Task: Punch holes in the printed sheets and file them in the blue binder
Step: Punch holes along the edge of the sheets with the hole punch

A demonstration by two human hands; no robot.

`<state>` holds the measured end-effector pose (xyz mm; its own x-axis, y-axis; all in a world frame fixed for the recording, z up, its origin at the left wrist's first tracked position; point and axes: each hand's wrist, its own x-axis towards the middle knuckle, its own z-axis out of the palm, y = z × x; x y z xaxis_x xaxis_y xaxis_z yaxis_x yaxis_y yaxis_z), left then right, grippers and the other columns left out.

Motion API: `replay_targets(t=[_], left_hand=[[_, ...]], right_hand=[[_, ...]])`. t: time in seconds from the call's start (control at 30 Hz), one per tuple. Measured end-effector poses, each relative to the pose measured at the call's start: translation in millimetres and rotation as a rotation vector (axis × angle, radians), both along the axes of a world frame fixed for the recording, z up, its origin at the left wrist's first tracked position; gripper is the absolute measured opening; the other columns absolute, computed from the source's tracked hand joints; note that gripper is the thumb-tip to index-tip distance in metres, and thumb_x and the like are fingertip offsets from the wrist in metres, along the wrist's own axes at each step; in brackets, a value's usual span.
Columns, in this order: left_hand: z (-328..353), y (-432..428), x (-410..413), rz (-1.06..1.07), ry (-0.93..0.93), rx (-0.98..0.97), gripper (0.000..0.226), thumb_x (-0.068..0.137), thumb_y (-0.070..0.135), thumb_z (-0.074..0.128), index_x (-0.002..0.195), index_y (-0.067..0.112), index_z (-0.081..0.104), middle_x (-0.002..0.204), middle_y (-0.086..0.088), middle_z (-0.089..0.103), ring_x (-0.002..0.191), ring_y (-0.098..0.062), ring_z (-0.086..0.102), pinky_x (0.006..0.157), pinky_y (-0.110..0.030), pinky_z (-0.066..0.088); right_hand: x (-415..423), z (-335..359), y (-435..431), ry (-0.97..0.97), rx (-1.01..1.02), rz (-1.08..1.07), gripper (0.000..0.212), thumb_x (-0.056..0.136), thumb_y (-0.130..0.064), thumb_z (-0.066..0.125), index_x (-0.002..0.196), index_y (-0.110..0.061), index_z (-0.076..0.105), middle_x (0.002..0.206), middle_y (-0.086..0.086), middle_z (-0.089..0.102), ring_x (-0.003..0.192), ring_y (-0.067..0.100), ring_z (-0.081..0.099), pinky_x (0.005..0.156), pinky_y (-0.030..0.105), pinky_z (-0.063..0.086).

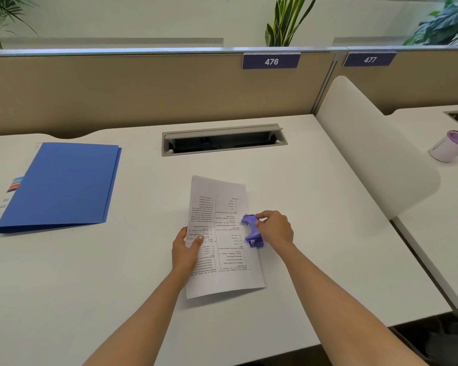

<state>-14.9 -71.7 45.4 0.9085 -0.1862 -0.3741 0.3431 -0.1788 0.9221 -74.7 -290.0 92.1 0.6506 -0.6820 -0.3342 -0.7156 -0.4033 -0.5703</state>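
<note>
The printed sheets [222, 233] lie in a stack in the middle of the white desk, text upside down to me. My left hand [187, 247] grips their left edge, thumb on top. A purple hole punch [251, 230] sits over the stack's right edge, and my right hand [274, 228] holds it from the right side, fingers curled on its handle. The blue binder [61, 183] lies closed and flat at the desk's left, well apart from both hands.
A grey cable tray opening [224, 140] is set into the desk behind the sheets. A white curved divider [373, 151] bounds the right side. Beyond it a lilac cup [450, 146] stands on the neighbouring desk. A beige partition [143, 88] closes the back.
</note>
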Motion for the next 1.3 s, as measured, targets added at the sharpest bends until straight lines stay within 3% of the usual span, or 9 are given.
replay_targets(t=[0.17, 0.27, 0.37, 0.53, 0.63, 0.73, 0.8, 1.1, 1.3], left_hand=[[-7.1, 4.1, 0.1, -0.108, -0.047, 0.145, 0.041, 0.092, 0.034, 0.061, 0.13, 0.022, 0.052, 0.124, 0.002, 0.064, 0.112, -0.021, 0.062, 0.095, -0.042, 0.051], [-4.3, 4.8, 0.1, -0.219, -0.139, 0.4, 0.05, 0.093, 0.049, 0.053, 0.135, 0.023, 0.045, 0.13, 0.007, 0.059, 0.114, -0.022, 0.059, 0.086, -0.036, 0.048], [-3.4, 4.1, 2.5, -0.289, -0.222, 0.51, 0.05, 0.093, 0.055, 0.047, 0.132, 0.023, 0.045, 0.128, 0.005, 0.061, 0.109, -0.024, 0.061, 0.082, -0.036, 0.049], [-6.9, 9.2, 9.0, -0.436, -0.508, 0.82, 0.051, 0.093, 0.056, 0.043, 0.122, 0.014, 0.048, 0.128, -0.005, 0.053, 0.118, -0.025, 0.042, 0.094, -0.038, 0.034], [-9.7, 14.3, 10.2, -0.508, -0.538, 0.863, 0.081, 0.086, 0.07, 0.029, 0.144, 0.014, 0.033, 0.152, -0.004, 0.029, 0.141, -0.024, 0.02, 0.114, -0.041, 0.017], [-14.8, 17.5, 10.1, -0.569, -0.557, 0.916, 0.1, 0.075, 0.077, 0.008, 0.153, 0.014, 0.012, 0.162, -0.003, 0.004, 0.149, -0.022, -0.003, 0.119, -0.043, -0.001], [-17.1, 18.2, 9.5, -0.591, -0.576, 0.947, 0.1, 0.077, 0.078, 0.007, 0.154, 0.014, 0.004, 0.163, -0.002, -0.008, 0.149, -0.02, -0.014, 0.118, -0.043, -0.009], [-27.1, 24.3, 6.4, -0.563, -0.498, 0.936, 0.096, 0.086, 0.075, 0.023, 0.142, 0.016, -0.029, 0.159, 0.005, -0.022, 0.145, -0.01, -0.023, 0.118, -0.046, -0.016], [-33.6, 25.5, 3.6, -0.525, -0.566, 0.941, 0.095, 0.088, 0.075, 0.021, 0.144, 0.016, -0.029, 0.16, 0.005, -0.02, 0.147, -0.01, -0.019, 0.118, -0.046, -0.015]], right_hand=[[-3.2, 1.2, -2.3, 0.015, -0.011, -0.003, 0.021, 0.086, -0.03, 0.062, 0.106, -0.033, 0.068, 0.092, -0.002, 0.072, 0.081, 0.021, 0.064, 0.064, 0.027, 0.042], [-4.4, 2.3, -5.4, 0.008, 0.009, -0.007, 0.021, 0.085, -0.031, 0.064, 0.105, -0.033, 0.069, 0.094, -0.003, 0.072, 0.083, 0.021, 0.064, 0.068, 0.027, 0.044], [-4.3, 2.5, -9.0, -0.007, 0.061, -0.017, 0.023, 0.084, -0.033, 0.067, 0.107, -0.032, 0.068, 0.1, -0.006, 0.072, 0.085, 0.018, 0.061, 0.072, 0.028, 0.044], [-3.9, 0.2, -13.2, 0.048, 0.094, -0.043, 0.039, 0.08, -0.042, 0.067, 0.119, -0.036, 0.062, 0.119, -0.012, 0.065, 0.109, 0.016, 0.059, 0.097, 0.038, 0.033], [-2.1, -1.4, -16.0, 0.094, 0.108, -0.076, 0.05, 0.078, -0.047, 0.066, 0.126, -0.041, 0.055, 0.124, -0.007, 0.062, 0.123, 0.019, 0.05, 0.108, 0.045, 0.021], [0.9, -3.9, -17.4, 0.142, 0.148, -0.081, 0.059, 0.078, -0.047, 0.065, 0.134, -0.045, 0.046, 0.133, -0.004, 0.056, 0.141, 0.024, 0.027, 0.115, 0.052, 0.008], [2.4, -5.5, -17.4, 0.158, 0.181, -0.083, 0.063, 0.08, -0.045, 0.063, 0.139, -0.045, 0.039, 0.141, -0.004, 0.05, 0.147, 0.026, 0.011, 0.115, 0.053, 0.001], [3.3, -17.2, -21.6, 0.219, 0.098, -0.048, 0.073, 0.083, -0.049, 0.062, 0.146, -0.045, 0.025, 0.156, -0.018, 0.024, 0.148, 0.031, -0.004, 0.114, 0.059, -0.005], [12.9, -18.5, -30.9, 0.32, 0.054, 0.021, 0.082, 0.081, -0.05, 0.064, 0.148, -0.045, 0.018, 0.159, -0.02, 0.007, 0.147, 0.034, -0.009, 0.112, 0.064, -0.006]])
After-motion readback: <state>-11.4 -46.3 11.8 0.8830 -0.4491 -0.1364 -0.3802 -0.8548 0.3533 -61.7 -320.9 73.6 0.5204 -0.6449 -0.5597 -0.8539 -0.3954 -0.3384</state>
